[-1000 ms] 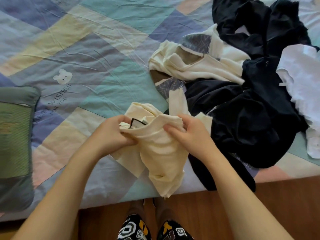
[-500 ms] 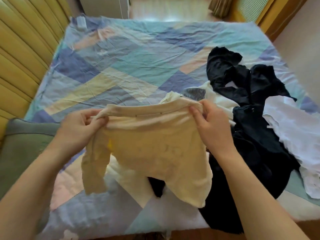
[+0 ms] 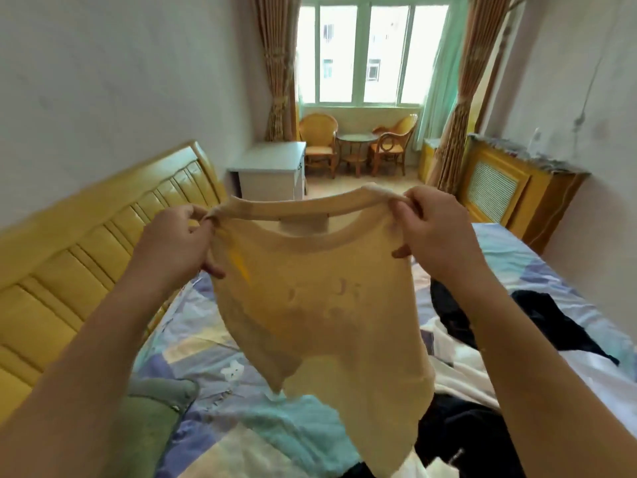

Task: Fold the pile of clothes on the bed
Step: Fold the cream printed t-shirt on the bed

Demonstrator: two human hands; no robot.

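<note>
While both arms reach forward, left hand and right hand pinch the cream shirt aloft.

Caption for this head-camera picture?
Both hands, left and right, hold a cream shirt up above the bed.

Bare quilt left; clothes pile crowds right.
</note>
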